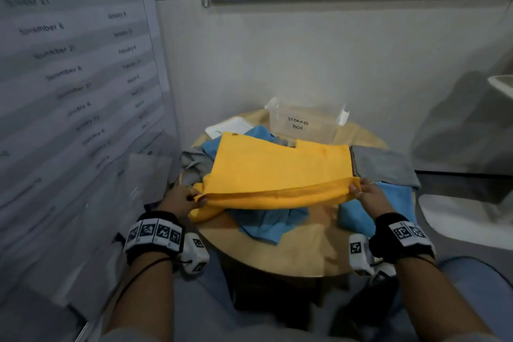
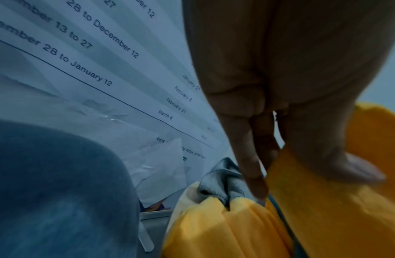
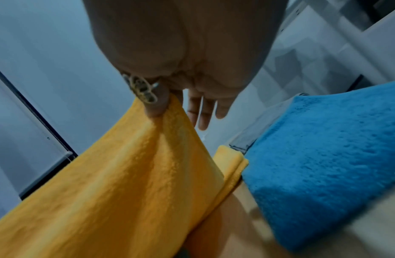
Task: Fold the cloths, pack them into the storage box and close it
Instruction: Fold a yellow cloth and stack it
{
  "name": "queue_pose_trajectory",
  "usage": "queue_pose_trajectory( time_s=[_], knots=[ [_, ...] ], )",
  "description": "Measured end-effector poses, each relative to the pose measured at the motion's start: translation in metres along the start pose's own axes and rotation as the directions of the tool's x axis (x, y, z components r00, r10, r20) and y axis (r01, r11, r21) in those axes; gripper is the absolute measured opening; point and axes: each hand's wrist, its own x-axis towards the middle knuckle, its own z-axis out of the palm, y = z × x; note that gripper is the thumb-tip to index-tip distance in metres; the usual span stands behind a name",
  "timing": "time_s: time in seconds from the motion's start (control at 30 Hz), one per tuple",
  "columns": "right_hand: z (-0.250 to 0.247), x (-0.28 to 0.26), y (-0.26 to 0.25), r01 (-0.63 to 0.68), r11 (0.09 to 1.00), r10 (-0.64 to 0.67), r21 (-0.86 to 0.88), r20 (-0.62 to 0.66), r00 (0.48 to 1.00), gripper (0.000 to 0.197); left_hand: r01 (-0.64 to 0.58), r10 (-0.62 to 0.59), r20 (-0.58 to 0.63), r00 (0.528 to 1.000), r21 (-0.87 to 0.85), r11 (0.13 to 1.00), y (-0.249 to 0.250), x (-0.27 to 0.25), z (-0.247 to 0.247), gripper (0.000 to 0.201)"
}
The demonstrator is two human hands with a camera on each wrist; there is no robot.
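From the head view, the soft yellow microfibre cloth hangs stretched over the round wooden table, before the clear plastic storage box, the left hand and right hand each pinching a near corner. The left wrist view, blurred, seems to show the thumb pressing fabric; a light pinch could slip. The right wrist view shows only thumb and forefinger holding, so the fold could skew.

Clear plastic box at the back of the round table, handwritten black label on its near wall: "STORAGE BOX", two lines.

Large white printed date sheet on the wall to the left, head view blurred: "November 6", "November 21", "December 6", "January 6" in the left column; smaller right column too soft to read surely.

Same sheet in left wrist view, sharper: "13 to 27", "28 to December 12", "28 to January 12"; small column "February 6", "February 21", "March 6". Fine print below partly legible: "dates, email us".
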Motion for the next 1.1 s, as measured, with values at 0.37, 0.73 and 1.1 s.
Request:
queue_pose_trajectory(
  time_s=[0.37,0.73,1.1],
  knots=[
    [-0.001,0.063,-0.012,-0.116,0.990,0.128,-0.084,0.151,0.980,0.043,0.040,-0.090,-0.076,0.993,-0.502,0.864,0.048,0.066,-0.017,0.043],
    [0.048,0.168,-0.020,-0.085,0.991,0.088,-0.105,0.026,0.996,0.028,0.057,-0.123,-0.170,0.978,-0.351,0.935,0.080,0.190,-0.014,0.043],
    [0.076,0.194,0.013,-0.190,0.964,0.204,-0.185,0.057,0.977,0.021,0.163,-0.217,-0.051,0.975,-0.500,0.850,0.080,0.248,-0.021,0.027]
  ],
)
